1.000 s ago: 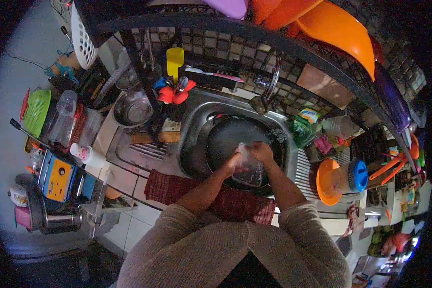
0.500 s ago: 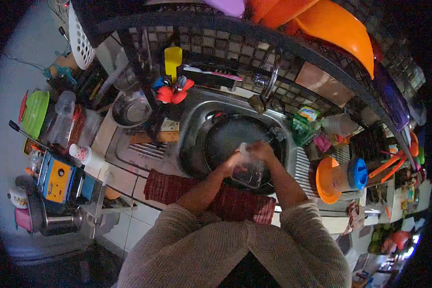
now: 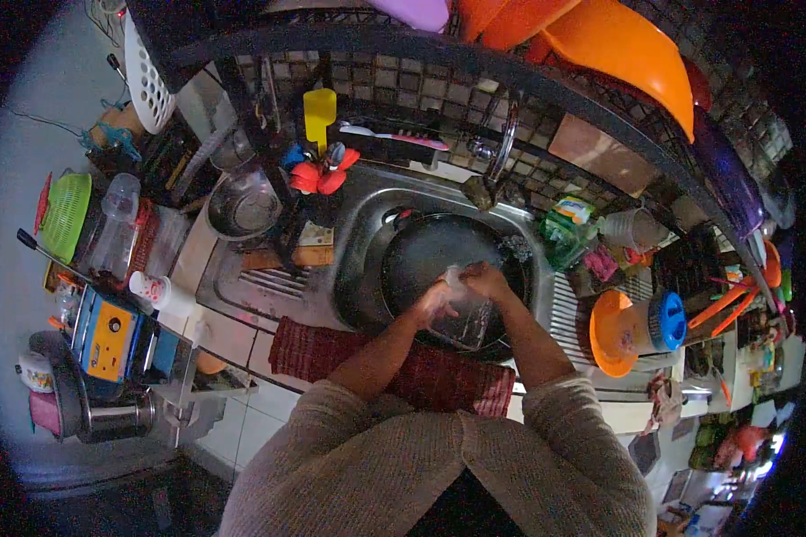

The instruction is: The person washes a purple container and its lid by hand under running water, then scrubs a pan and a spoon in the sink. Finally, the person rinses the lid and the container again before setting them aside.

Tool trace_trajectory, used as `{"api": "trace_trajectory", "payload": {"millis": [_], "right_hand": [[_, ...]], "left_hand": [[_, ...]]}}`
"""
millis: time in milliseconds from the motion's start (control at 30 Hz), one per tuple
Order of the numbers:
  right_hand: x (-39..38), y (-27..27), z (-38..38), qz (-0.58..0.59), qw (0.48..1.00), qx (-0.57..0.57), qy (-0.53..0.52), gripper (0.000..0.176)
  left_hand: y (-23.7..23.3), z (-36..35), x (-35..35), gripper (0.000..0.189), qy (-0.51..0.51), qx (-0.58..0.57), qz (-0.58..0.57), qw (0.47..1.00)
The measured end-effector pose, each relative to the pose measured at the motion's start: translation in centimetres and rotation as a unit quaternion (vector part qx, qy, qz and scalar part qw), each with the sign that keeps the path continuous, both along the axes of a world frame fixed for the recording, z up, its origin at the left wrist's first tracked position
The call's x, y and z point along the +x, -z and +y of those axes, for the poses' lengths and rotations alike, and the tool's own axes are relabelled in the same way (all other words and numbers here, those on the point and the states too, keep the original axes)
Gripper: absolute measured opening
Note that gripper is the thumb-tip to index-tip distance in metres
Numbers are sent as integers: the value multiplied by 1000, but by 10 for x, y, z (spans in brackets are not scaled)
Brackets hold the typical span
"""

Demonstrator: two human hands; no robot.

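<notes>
Two bare hands meet over the near part of a large dark round pan (image 3: 430, 246), which sits in a stainless-steel sink basin (image 3: 354, 228). The left hand (image 3: 434, 302) and the right hand (image 3: 485, 280) both touch a pale translucent item (image 3: 454, 279), its kind too blurred to name. The left fingers are partly spread and the right fingers bent; whether either set is closed on the item cannot be told. Just on the near side of the hands, within the pan's outline, is a clear angular object (image 3: 466, 333).

Beyond the basin's far rim rises a metal faucet (image 3: 508, 143); a crumpled scouring pad (image 3: 517, 247) is at the pan's far right. Along the near edge of the sink a dark red cloth (image 3: 394, 365) is draped. Right of the basin, a green bottle (image 3: 564, 234) is at the far side, and an orange plate (image 3: 612, 333) is tilted beside a blue-lidded container (image 3: 667, 322). Left of the basin, a metal bowl (image 3: 244, 206) is near red-handled utensils (image 3: 318, 175) and a yellow spatula (image 3: 319, 116).
</notes>
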State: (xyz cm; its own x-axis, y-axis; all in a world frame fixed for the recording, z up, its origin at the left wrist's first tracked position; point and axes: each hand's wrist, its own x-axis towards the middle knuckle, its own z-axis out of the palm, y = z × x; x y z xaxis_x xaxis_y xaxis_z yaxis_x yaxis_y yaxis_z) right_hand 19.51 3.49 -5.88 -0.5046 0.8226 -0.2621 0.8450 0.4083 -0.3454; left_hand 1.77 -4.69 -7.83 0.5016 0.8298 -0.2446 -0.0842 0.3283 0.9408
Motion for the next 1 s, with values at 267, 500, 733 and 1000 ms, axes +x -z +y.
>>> {"api": "trace_trajectory", "payload": {"millis": [267,500,733,1000], "right_hand": [[-13,-71,-33,134,985,-47,99,45],[-26,-78,-34,-92,990,41,103,37],[-8,-30,-17,5,995,64,79,39],[38,25,-15,173,971,70,148,43]], "left_hand": [[-55,-18,3,46,-82,-16,-75,994],[-18,-12,2,56,-64,-85,-138,985],[5,4,-2,43,-65,-87,-146,983],[-43,-10,-18,48,-80,-272,-400,872]]}}
